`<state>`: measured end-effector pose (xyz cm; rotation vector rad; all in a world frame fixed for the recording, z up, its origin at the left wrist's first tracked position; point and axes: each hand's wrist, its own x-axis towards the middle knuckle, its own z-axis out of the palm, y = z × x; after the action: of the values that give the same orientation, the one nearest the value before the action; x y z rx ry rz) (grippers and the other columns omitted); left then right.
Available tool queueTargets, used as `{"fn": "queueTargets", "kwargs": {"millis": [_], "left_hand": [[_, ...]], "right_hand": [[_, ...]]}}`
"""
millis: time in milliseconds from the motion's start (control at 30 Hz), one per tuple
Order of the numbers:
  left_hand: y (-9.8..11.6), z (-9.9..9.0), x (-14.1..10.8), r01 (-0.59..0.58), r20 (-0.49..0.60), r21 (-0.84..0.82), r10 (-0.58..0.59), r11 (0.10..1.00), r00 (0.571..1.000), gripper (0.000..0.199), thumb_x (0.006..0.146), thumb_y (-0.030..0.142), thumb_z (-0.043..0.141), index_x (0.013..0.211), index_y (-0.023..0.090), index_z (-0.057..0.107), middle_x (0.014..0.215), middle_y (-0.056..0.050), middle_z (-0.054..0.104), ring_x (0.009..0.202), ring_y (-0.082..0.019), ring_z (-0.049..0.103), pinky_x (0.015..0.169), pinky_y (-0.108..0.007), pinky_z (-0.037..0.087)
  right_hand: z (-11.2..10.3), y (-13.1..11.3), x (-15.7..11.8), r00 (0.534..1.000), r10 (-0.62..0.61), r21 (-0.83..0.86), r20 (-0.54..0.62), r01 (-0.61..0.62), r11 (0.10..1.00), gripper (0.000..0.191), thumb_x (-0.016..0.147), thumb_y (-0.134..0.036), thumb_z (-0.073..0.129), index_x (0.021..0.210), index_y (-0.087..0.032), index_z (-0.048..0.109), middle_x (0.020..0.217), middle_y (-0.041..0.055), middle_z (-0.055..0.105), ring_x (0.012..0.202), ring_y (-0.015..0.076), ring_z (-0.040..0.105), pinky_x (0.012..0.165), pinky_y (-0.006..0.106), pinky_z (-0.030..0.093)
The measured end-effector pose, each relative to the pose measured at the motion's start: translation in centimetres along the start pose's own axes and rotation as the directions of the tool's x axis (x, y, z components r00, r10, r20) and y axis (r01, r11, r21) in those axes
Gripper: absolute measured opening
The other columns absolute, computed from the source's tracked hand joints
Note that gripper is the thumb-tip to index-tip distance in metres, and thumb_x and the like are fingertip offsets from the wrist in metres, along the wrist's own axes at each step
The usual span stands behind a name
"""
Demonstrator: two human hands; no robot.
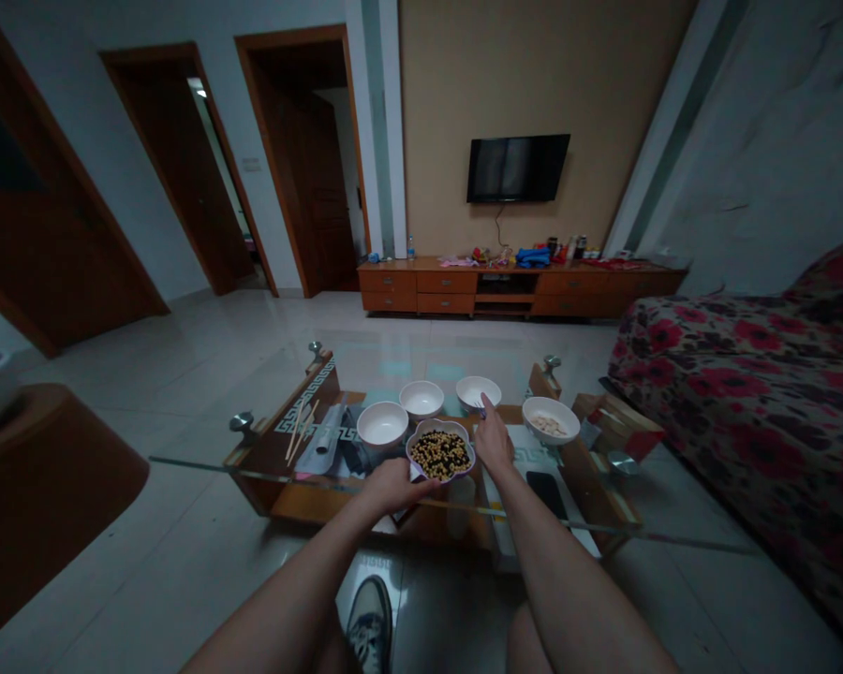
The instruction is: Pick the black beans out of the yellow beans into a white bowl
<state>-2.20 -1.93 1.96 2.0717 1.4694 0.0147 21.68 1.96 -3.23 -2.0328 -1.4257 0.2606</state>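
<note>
This is a living room in a home. A wall-mounted TV (518,168) hangs above a long wooden cabinet (520,288), a floral sofa (737,412) runs along one side, and a glass coffee table (428,468) stands on the tiled floor.

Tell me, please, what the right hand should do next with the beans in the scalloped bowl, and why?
Probably the right hand should reach over and pinch a bean from the scalloped purple-rimmed bowl: dark and yellow beans lie mixed there, and the left hand sits at its rim, placed to steady it.
</note>
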Motion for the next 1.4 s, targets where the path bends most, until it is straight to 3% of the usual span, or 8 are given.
{"fn": "queueTargets", "kwargs": {"millis": [200, 433, 600, 733, 1000, 1400], "left_hand": [[-0.6, 0.1, 0.2, -0.013, -0.016, 0.01, 0.014, 1.0, 1.0, 0.061, 0.081, 0.072, 0.063, 0.103, 0.016, 0.075, 0.105, -0.017, 0.076, 0.094, -0.034, 0.072, 0.078, -0.037, 0.053], [-1.2, 0.1, 0.2, -0.025, -0.029, 0.071, 0.027, 0.997, 0.999, 0.057, 0.079, 0.066, 0.07, 0.108, 0.017, 0.074, 0.111, -0.017, 0.076, 0.1, -0.034, 0.071, 0.084, -0.037, 0.054], [-1.3, 0.1, 0.2, -0.065, -0.016, 0.13, 0.068, 0.989, 0.998, 0.039, 0.087, 0.048, 0.065, 0.107, 0.016, 0.076, 0.113, -0.016, 0.076, 0.101, -0.032, 0.072, 0.088, -0.038, 0.056], [-1.5, 0.4, 0.4, -0.027, -0.032, 0.185, 0.033, 0.982, 0.999, 0.034, 0.091, 0.039, 0.059, 0.11, 0.015, 0.075, 0.117, -0.018, 0.075, 0.104, -0.033, 0.072, 0.09, -0.039, 0.056], [-1.6, 0.5, 0.0, 0.007, -0.052, 0.191, 0.003, 0.982, 0.999, 0.031, 0.093, 0.031, 0.058, 0.113, 0.014, 0.074, 0.118, -0.02, 0.074, 0.108, -0.033, 0.072, 0.091, -0.04, 0.056], [-0.5, 0.2, -2.0, 0.049, -0.047, 0.209, -0.04, 0.977, 0.998, 0.031, 0.093, 0.031, 0.056, 0.108, 0.012, 0.075, 0.113, -0.022, 0.075, 0.105, -0.037, 0.072, 0.088, -0.045, 0.057]], "right_hand": [[0.3, 0.1, 0.6, 0.999, -0.029, -0.003, 0.016, 0.029, 1.0, 0.052, 0.095, -0.012, 0.032, 0.142, -0.017, 0.053, 0.132, 0.0154, 0.065, 0.12, 0.0241, 0.062, 0.099, 0.032, 0.045], [-1.8, 0.8, 0.2, 0.995, -0.089, -0.064, 0.032, 0.091, 0.994, 0.039, 0.096, -0.012, 0.035, 0.126, -0.016, 0.06, 0.121, 0.0148, 0.07, 0.109, 0.0224, 0.065, 0.091, 0.029, 0.044], [-3.2, 1.1, -0.7, 0.99, -0.096, -0.133, 0.106, 0.109, 0.985, 0.035, 0.101, -0.016, 0.033, 0.122, -0.013, 0.061, 0.116, 0.0169, 0.071, 0.104, 0.0223, 0.066, 0.086, 0.028, 0.043], [-3.7, 1.8, -2.0, 0.979, -0.139, -0.129, 0.149, 0.158, 0.979, 0.033, 0.102, -0.019, 0.032, 0.121, -0.015, 0.059, 0.113, 0.0143, 0.072, 0.101, 0.0214, 0.067, 0.084, 0.027, 0.042], [-4.9, 3.6, -4.5, 0.95, -0.245, -0.02, 0.194, 0.253, 0.967, 0.033, 0.101, -0.026, 0.033, 0.118, -0.016, 0.06, 0.113, 0.0131, 0.072, 0.103, 0.0223, 0.067, 0.09, 0.03, 0.045], [-7.3, 5.1, -6.8, 0.937, -0.252, 0.006, 0.243, 0.259, 0.966, 0.034, 0.098, -0.027, 0.033, 0.11, -0.017, 0.064, 0.109, 0.0125, 0.072, 0.104, 0.024, 0.067, 0.093, 0.034, 0.047]]}}
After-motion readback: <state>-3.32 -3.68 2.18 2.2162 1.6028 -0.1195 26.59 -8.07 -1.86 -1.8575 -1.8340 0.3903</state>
